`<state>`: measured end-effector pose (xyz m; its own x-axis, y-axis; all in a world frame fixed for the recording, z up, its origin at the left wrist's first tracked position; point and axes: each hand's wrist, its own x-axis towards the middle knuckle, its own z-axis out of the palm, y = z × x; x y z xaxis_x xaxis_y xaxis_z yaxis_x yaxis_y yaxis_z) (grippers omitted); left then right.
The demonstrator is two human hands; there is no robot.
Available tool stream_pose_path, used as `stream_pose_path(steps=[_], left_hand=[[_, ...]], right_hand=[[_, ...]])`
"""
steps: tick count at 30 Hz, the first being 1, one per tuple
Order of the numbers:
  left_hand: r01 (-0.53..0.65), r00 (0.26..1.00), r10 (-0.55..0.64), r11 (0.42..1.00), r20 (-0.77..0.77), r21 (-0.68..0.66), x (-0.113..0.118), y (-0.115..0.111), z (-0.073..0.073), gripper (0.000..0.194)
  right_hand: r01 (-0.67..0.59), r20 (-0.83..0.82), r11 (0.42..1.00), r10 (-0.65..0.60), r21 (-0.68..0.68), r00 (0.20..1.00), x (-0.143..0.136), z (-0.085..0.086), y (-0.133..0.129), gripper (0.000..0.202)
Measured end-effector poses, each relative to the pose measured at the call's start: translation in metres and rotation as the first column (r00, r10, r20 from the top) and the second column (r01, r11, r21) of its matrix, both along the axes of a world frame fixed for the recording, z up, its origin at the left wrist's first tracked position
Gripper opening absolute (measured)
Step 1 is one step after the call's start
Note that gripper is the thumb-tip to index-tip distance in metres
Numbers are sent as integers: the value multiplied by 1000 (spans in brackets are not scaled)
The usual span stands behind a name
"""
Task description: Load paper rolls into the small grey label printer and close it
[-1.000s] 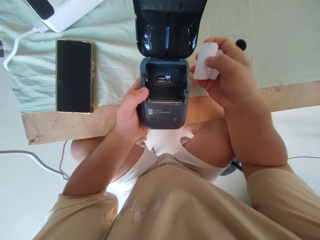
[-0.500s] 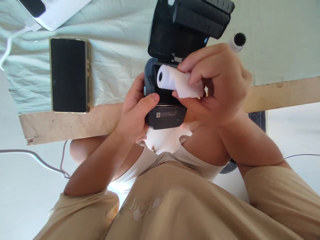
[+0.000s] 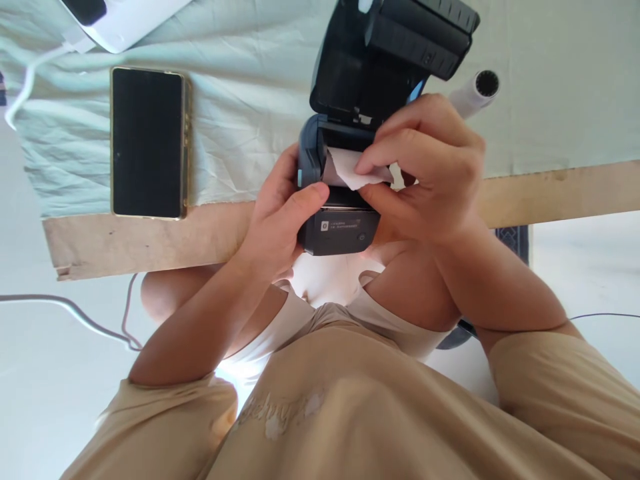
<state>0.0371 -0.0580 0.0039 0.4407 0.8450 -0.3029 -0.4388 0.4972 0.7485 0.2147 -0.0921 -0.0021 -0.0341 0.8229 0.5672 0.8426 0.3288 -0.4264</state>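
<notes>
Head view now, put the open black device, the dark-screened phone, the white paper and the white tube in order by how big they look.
1. Open black device, lid included
2. Dark-screened phone
Unsure, so unranked: white paper and white tube, both partly hidden by the right hand.

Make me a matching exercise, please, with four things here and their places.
1. dark grey plastic printer
2. thin white paper
3. rectangular black-screened device
4. white cylinder with a dark end

A. left of the printer
B. gripped by the left hand
C. on pale green cloth, beyond the right hand
D. held by the right hand

1-B; 2-D; 3-A; 4-C
</notes>
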Motion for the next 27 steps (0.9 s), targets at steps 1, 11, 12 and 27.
stream_pose_path(steps=[1, 11, 12, 27], left_hand=[[2, 1000, -2, 1000, 2, -2, 0, 0, -1, 11], [26, 998, -25, 999, 55, -31, -5, 3, -3, 37], [32, 997, -30, 999, 65, -22, -6, 3, -4, 36], [124, 992, -124, 992, 15, 10, -13, 10, -3, 78]], right_hand=[[-13, -7, 1000, 13, 2, 1000, 0, -1, 0, 16], [-207, -45, 951, 223, 231, 974, -15, -4, -8, 19], [-209, -39, 955, 222, 210, 974, -16, -3, -10, 20], [51, -236, 978, -2, 201, 972, 3, 8, -11, 11]])
